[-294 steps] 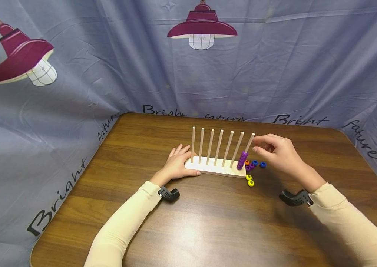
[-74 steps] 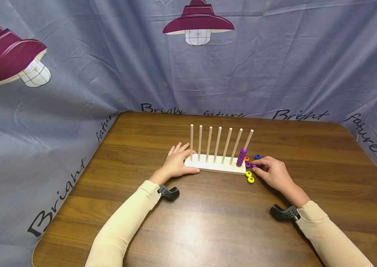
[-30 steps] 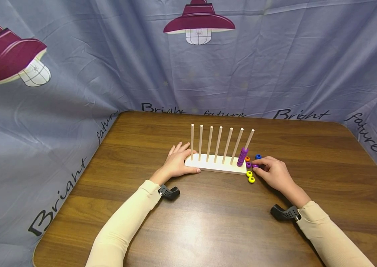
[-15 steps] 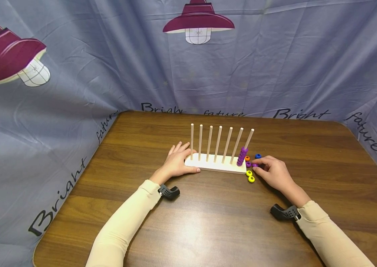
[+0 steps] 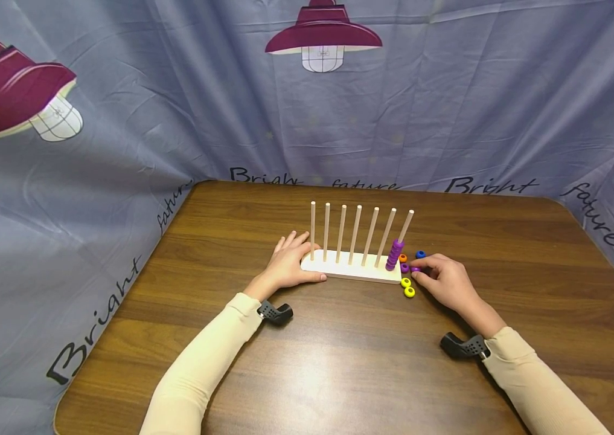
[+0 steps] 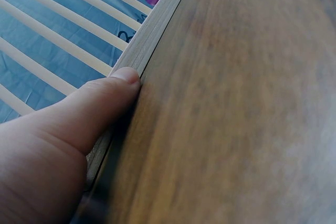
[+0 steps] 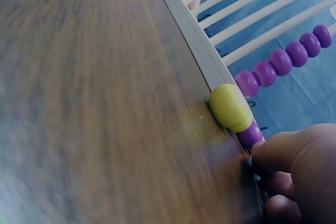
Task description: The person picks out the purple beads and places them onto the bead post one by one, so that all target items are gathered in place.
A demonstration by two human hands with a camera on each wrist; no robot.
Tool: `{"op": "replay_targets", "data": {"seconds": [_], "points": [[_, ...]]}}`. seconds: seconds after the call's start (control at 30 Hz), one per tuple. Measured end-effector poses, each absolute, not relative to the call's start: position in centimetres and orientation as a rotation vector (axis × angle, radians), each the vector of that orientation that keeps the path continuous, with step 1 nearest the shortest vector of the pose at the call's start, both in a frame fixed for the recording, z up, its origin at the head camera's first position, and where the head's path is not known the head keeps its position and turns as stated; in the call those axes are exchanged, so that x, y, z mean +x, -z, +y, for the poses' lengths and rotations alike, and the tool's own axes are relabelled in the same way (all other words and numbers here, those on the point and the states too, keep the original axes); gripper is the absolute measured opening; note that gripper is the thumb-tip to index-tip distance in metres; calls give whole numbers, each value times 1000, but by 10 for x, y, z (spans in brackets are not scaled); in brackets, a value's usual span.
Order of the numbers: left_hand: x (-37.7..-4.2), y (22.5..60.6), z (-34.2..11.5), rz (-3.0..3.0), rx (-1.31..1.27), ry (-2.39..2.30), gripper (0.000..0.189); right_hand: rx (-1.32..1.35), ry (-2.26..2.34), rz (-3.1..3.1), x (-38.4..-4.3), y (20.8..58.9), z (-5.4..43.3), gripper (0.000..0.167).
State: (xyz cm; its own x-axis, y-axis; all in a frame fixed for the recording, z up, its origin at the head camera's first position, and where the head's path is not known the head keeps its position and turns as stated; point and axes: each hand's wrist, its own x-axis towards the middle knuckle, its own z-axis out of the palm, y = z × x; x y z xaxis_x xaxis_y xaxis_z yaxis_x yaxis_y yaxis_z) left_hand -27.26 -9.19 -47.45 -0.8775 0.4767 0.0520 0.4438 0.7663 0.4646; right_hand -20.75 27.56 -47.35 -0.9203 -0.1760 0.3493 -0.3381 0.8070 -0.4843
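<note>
A pale wooden peg stand (image 5: 358, 273) with a row of upright pegs stands on the table. Several purple beads (image 5: 395, 257) are stacked on its rightmost peg; the other pegs are bare. My left hand (image 5: 287, 266) grips the stand's left end, thumb along the front edge, as the left wrist view also shows. Right of the stand, my right hand (image 5: 446, 283) pinches a purple bead (image 5: 415, 270) low at the table between thumb and fingers. Another loose purple bead (image 5: 404, 267) lies between that bead and the stand.
Two yellow beads (image 5: 409, 292) lie by the stand's front right corner. An orange bead (image 5: 402, 258) and a blue bead (image 5: 420, 255) lie behind the purple ones. The wooden table (image 5: 307, 374) is backed by a grey-blue curtain (image 5: 437, 121).
Since the oldest frame, my right hand has come down from beside the rightmost peg to a purple bead on the table. Over the last 2.5 seconds both hands have stayed still.
</note>
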Motion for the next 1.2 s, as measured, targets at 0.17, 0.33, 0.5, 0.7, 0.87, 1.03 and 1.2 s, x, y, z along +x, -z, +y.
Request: {"op": "replay_targets", "data": {"seconds": [0.17, 0.33, 0.5, 0.7, 0.87, 1.03, 1.2], "points": [[-273, 475, -92, 2885, 748, -739, 72, 391, -805, -2702, -207, 474, 275, 19], [-272, 473, -91, 2882, 744, -739, 73, 391, -805, -2700, -207, 472, 275, 19], [-273, 473, -91, 2881, 747, -747, 73, 392, -801, -2697, -207, 472, 275, 19], [-273, 475, -92, 2880, 750, -748, 73, 394, -798, -2699, -208, 474, 275, 19], [-272, 474, -92, 2881, 755, -753, 73, 399, -799, -2697, -209, 475, 276, 19], [-273, 475, -92, 2882, 760, -751, 73, 397, -795, -2700, -208, 474, 275, 19], [-273, 475, -92, 2881, 755, -758, 72, 395, -796, -2702, -207, 472, 274, 19]]}}
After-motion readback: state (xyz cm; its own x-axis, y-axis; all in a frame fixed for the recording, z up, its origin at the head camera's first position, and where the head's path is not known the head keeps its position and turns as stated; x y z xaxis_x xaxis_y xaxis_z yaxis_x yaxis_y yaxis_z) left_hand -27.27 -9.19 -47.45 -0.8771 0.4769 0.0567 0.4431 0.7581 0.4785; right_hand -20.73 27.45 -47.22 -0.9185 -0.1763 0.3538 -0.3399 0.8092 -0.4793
